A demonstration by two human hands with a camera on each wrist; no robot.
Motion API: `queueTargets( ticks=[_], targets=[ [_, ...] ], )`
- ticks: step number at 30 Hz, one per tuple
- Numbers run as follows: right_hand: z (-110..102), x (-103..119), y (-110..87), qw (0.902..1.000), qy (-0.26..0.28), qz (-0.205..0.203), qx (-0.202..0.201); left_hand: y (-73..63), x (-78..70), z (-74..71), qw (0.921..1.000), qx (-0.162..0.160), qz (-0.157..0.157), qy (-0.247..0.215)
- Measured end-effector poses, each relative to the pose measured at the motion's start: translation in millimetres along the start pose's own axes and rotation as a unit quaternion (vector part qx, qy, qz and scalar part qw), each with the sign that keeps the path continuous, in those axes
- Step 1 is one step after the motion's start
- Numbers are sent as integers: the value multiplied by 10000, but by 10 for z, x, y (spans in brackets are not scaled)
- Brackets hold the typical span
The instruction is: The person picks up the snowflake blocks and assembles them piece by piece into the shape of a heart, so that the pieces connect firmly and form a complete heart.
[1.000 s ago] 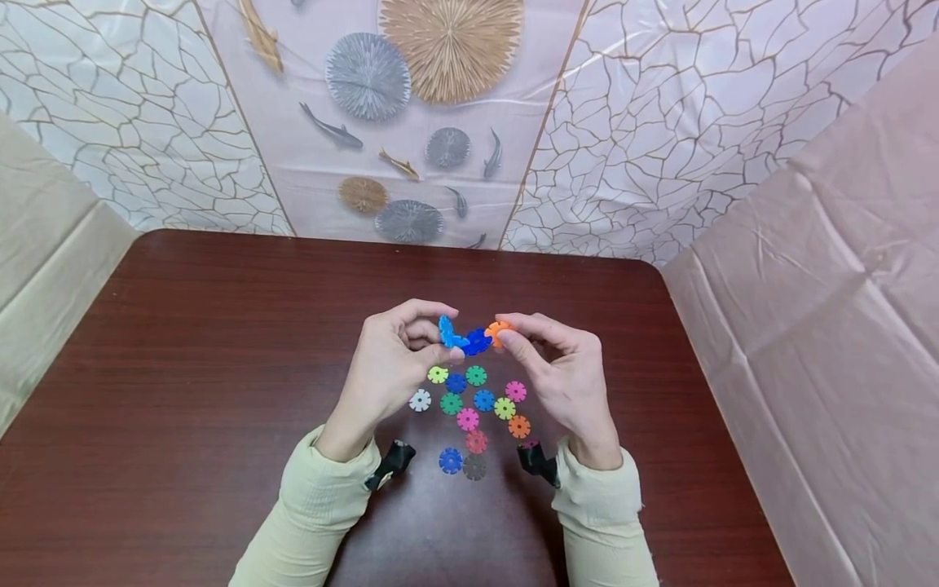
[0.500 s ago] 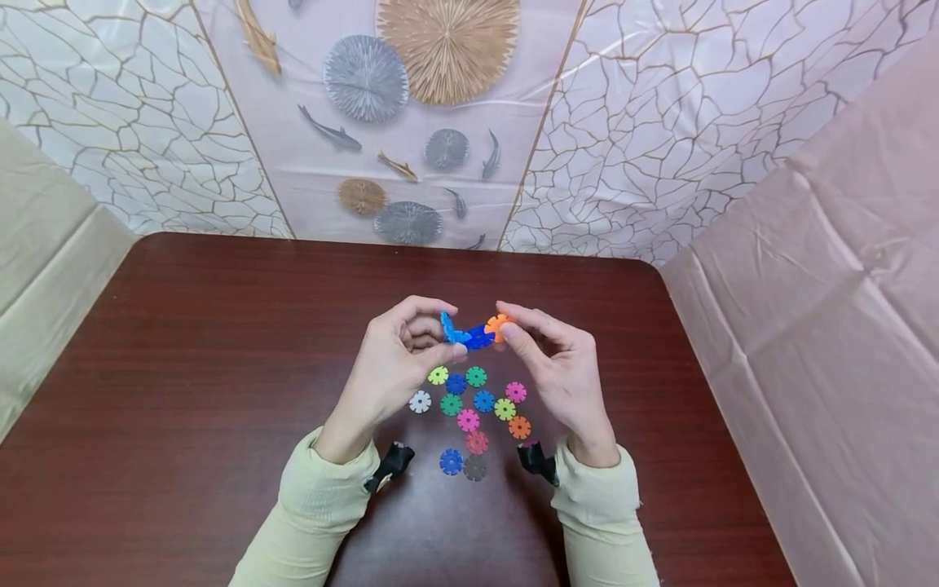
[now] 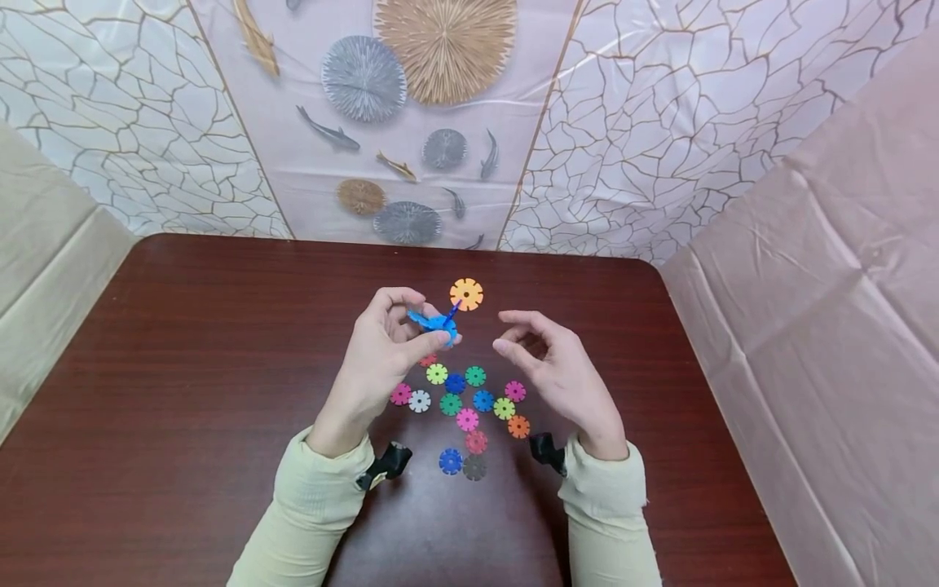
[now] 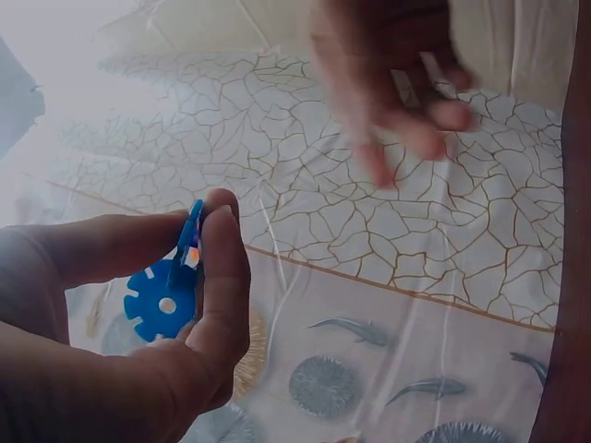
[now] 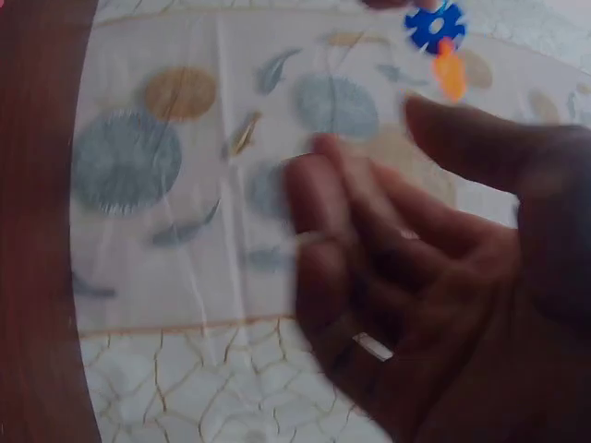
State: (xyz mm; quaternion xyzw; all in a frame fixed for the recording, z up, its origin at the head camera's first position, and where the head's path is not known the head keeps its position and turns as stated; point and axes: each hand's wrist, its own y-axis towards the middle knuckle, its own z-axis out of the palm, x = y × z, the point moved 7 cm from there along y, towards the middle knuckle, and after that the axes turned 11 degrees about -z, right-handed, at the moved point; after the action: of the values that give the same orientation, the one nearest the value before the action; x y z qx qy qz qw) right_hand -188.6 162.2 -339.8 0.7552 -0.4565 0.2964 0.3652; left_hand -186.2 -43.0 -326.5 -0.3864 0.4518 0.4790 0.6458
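My left hand (image 3: 367, 371) pinches a joined chain of notched plastic discs above the table. Between thumb and fingers are light blue discs (image 3: 443, 327); a dark blue disc (image 3: 452, 313), seen edge-on, is slotted to them. At the far end an orange disc (image 3: 473, 285) faces up. In the left wrist view one light blue disc (image 4: 148, 312) shows its centre hole. My right hand (image 3: 561, 367) hangs to the right of the chain, fingers loosely curled, holding nothing. The right wrist view shows the dark blue disc (image 5: 422, 35) and the orange disc (image 5: 450, 76) beyond its fingertips.
Several loose notched discs lie on the brown table (image 3: 220, 367) below the hands, among them a white disc (image 3: 414, 405), a pink disc (image 3: 462, 425) and a grey disc (image 3: 469, 471). Patterned sheets (image 3: 660, 122) stand behind the table and plain cloth (image 3: 822, 326) at the right.
The right hand has let go of the orange disc and moved slightly right. The left hand has turned the chain, so the orange disc now points away, toward the table's far side.
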Motion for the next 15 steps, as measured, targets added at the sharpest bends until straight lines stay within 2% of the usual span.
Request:
queueTargets(
  ticks=[2, 4, 8, 11, 15],
  targets=[
    [40, -122, 1, 9972, -514, 394, 366, 2, -8, -10, 10000, -21, 35, -21],
    [71, -265, -5, 9885, -1060, 825, 695, 3, -19, -16, 10000, -34, 70, -19],
    [108, -556, -34, 9588, -2023, 1554, 1251, 3, -27, -25, 9999, -84, 57, 98],
    [143, -735, -56, 9400, -2377, 1867, 1585, -1, -35, -31, 9997, -107, 63, 203],
    [192, -910, -63, 9286, -2478, 2059, 1842, -6, -58, -24, 9995, 12, 221, 205]
  ],
)
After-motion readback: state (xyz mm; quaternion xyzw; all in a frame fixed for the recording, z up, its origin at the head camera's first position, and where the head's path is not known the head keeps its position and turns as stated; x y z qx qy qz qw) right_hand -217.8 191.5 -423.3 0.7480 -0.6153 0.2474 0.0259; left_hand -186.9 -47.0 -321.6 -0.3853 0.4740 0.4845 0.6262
